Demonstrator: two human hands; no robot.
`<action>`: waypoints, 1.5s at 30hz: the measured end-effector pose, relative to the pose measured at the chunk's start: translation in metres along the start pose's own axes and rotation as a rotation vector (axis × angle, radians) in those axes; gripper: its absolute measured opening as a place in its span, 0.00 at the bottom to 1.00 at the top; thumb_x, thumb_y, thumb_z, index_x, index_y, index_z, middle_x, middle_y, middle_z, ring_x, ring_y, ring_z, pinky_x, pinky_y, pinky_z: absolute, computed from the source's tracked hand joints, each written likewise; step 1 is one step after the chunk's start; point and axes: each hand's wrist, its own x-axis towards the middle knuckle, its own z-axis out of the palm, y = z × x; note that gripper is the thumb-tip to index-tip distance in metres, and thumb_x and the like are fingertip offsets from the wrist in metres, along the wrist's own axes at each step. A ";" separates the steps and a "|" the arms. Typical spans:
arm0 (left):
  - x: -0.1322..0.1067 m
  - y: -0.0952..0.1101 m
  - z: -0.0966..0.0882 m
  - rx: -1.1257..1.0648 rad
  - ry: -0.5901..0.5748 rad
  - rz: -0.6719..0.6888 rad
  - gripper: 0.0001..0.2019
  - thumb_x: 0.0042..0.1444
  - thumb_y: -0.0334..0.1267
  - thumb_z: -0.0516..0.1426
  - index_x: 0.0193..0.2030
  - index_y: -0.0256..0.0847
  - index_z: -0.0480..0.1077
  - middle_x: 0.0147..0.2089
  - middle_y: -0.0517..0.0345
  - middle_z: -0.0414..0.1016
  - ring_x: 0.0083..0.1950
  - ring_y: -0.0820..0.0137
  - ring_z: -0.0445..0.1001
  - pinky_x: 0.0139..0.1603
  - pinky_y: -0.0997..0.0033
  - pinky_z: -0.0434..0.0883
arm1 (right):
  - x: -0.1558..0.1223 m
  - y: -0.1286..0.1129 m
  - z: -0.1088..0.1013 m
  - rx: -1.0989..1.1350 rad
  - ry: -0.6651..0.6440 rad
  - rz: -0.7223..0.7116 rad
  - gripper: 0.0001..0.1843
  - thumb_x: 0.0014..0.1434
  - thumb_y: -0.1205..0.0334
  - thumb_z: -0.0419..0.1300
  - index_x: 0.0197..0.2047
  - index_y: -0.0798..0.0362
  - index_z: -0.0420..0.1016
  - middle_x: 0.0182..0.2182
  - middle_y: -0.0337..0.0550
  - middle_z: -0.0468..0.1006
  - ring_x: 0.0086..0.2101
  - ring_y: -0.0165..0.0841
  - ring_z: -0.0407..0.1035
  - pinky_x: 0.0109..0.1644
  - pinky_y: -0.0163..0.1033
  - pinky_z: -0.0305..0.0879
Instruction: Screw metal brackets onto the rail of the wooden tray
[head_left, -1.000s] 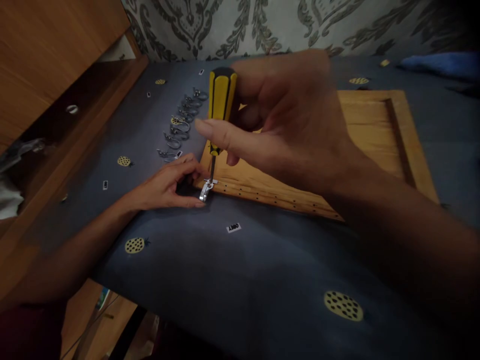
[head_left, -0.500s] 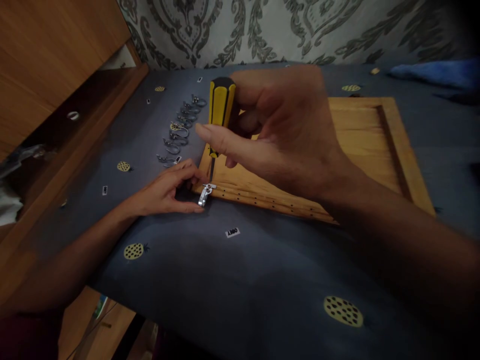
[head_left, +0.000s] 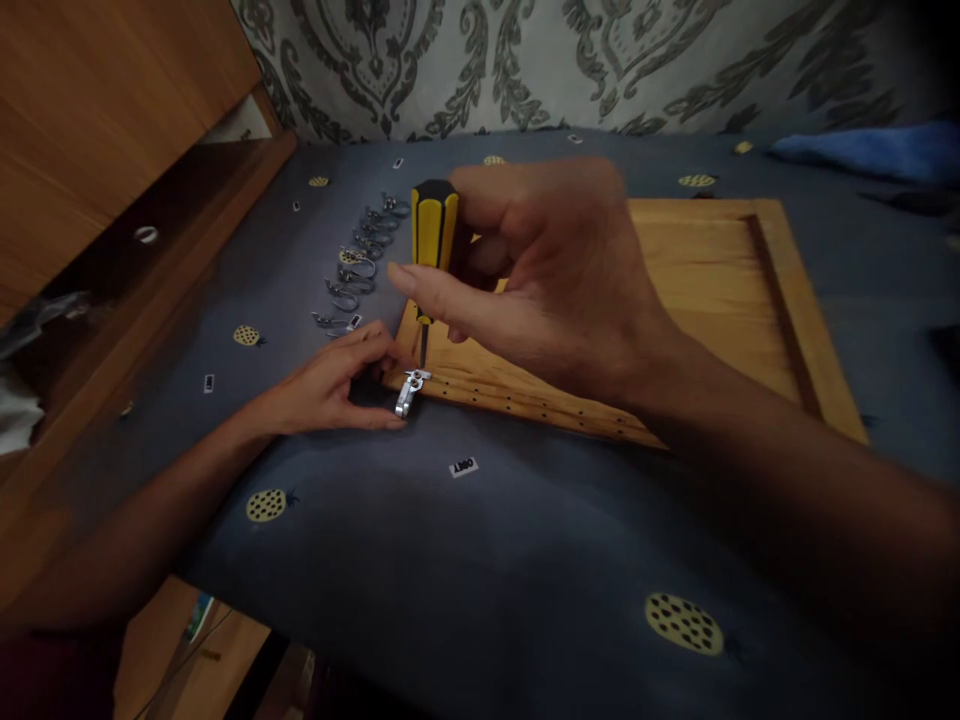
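Yellow and black, the screwdriver [head_left: 435,235] handle sits a little lower over the wooden panel [head_left: 720,290] than it did half a second ago. The right hand [head_left: 555,280] has come down with it, while the metal hook [head_left: 409,390] at the panel's near left corner lies where it lay. The left hand [head_left: 330,385] has hardly moved.

The right hand is closed round the handle: fingers wrapped behind it, thumb laid straight across the front and pointing left. The screwdriver stands almost upright, its thin shaft running down to the top of the hook. The right forearm comes in from the lower right, crossing over the panel's near edge.

The left hand rests on the dark blue cloth [head_left: 480,560], palm down and fingers curled. Thumb and forefinger close on the hook from the left — the thumb tip touches its lower end, though the dim light leaves the forefinger's contact unsure.

One screwdriver, one panel, one hook at the corner. Further back on the cloth lies a row of loose hooks [head_left: 360,265] — about seven, but they overlap too much for a firm count. A single line of small holes runs along the panel's near edge, and one white label [head_left: 463,467] lies in front of it.
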 end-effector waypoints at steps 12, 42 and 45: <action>0.000 -0.003 0.000 0.037 -0.002 0.018 0.24 0.57 0.57 0.68 0.50 0.42 0.72 0.40 0.59 0.67 0.40 0.66 0.67 0.42 0.67 0.68 | 0.000 0.002 0.002 -0.001 0.021 -0.025 0.14 0.64 0.58 0.66 0.29 0.52 0.69 0.24 0.38 0.76 0.25 0.31 0.72 0.27 0.36 0.61; -0.002 -0.008 0.002 0.044 0.016 0.057 0.25 0.60 0.59 0.65 0.53 0.41 0.73 0.41 0.57 0.69 0.41 0.66 0.68 0.44 0.68 0.71 | -0.002 0.004 0.007 0.008 -0.014 0.012 0.15 0.63 0.58 0.67 0.28 0.51 0.67 0.23 0.36 0.74 0.26 0.30 0.72 0.28 0.36 0.59; -0.001 -0.008 0.002 0.035 0.027 0.072 0.25 0.60 0.59 0.65 0.53 0.41 0.73 0.41 0.57 0.69 0.40 0.66 0.68 0.43 0.67 0.72 | -0.003 0.005 0.009 0.043 -0.045 0.040 0.15 0.63 0.58 0.66 0.29 0.51 0.68 0.24 0.36 0.75 0.26 0.30 0.72 0.27 0.36 0.59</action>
